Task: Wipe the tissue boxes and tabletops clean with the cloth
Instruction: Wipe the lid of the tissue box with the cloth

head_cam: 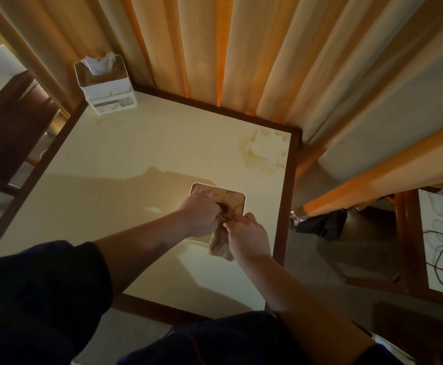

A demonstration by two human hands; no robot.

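Note:
A tissue box (232, 200) with a wooden lid and a dark slot stands near the right edge of the cream tabletop (136, 159). My left hand (202, 213) lies over the lid with its fingers curled at the slot. My right hand (246, 234) pinches a tan cloth (219, 246) that hangs down the box's near side. Both hands meet at the lid's near edge. A second white tissue box (105, 84), with a tissue sticking out, stands at the far left corner.
The table has a dark wooden rim (285, 201). Orange and cream curtains (241, 48) hang behind it. A dark chair (7, 127) is at the left. Another table with loose cords (442, 246) is at the right, across carpeted floor.

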